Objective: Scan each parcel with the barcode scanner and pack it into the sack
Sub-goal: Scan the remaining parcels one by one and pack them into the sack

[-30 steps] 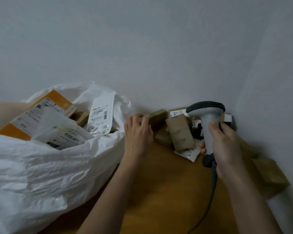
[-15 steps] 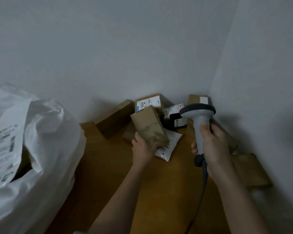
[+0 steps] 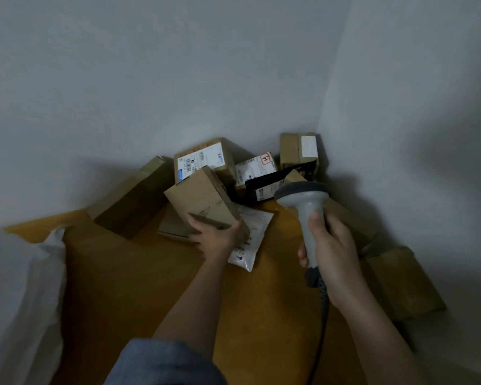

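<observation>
The left hand [image 3: 217, 237] grips a brown box [image 3: 203, 202] by its near end, thumb on one side and fingers curled round the other. The box is tipped up over the pile in the far corner, just left of the scanner [image 3: 303, 207]. The right hand [image 3: 332, 254] is wrapped round the scanner's handle, with its head pointing away toward the pile.

The box looks small and light, since one hand lifts it. Its card sides look stiff, so it should not bend or squash. Card is not slippery, so holding it by the end seems fine. A hold across the middle might be safer when it goes to the sack [image 3: 20, 295], which sits at the near left.

The side of the box that shows is plain brown. I see no label on it, so the barcode may be on a hidden side. The box may need a turn before the scan.

A soft white bag [image 3: 252, 240] lies flat under the hand, partly covered. It would be floppy to pick up. Other boxes behind are half hidden by each other. The room is dim, so the small print on the labels cannot be read. The sack is cut off at the edge, and its inside does not show.
</observation>
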`<action>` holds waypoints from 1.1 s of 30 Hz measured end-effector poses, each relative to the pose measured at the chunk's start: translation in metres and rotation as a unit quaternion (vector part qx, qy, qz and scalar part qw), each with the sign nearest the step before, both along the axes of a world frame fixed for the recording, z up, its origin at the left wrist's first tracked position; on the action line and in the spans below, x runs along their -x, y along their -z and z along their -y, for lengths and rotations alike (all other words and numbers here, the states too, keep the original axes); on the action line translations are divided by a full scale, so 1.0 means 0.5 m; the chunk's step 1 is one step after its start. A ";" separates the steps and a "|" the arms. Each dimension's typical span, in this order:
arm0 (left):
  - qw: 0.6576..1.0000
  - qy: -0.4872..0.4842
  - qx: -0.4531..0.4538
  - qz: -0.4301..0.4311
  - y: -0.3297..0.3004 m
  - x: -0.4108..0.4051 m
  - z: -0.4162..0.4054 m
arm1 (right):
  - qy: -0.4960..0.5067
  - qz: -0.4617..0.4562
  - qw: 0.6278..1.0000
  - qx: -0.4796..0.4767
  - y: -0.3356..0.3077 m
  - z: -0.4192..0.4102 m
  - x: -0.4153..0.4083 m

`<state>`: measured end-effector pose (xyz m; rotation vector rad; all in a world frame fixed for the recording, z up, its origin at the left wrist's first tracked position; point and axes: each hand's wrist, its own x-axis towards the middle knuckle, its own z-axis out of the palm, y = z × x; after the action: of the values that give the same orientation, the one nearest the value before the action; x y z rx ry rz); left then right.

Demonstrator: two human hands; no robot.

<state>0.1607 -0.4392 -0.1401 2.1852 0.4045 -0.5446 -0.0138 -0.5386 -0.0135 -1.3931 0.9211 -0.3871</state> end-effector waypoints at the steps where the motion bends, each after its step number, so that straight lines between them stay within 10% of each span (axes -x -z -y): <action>1: 1.000 -0.002 0.013 0.000 0.001 0.002 -0.004 | 0.004 0.000 1.000 -0.001 0.001 0.000 0.000; 6: 0.977 -0.003 0.207 -0.055 -0.043 0.055 -0.075 | 0.013 0.018 1.000 -0.008 -0.008 -0.019 0.011; 13: 0.770 -0.059 0.595 -0.224 -0.165 0.204 -0.211 | 0.005 0.029 0.999 0.026 -0.034 -0.090 0.065; 19: 0.655 -0.005 0.712 -0.254 -0.235 0.296 -0.293 | -0.061 -0.003 0.996 0.067 -0.057 -0.174 0.113; 33: 0.783 0.036 0.607 -0.127 -0.315 0.409 -0.424 | -0.096 0.019 0.995 -0.010 -0.085 -0.272 0.212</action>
<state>-0.0436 -0.2270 0.0172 0.8675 0.0331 -0.8364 -0.1197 -0.4028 0.0292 -1.4377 0.7511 -0.2584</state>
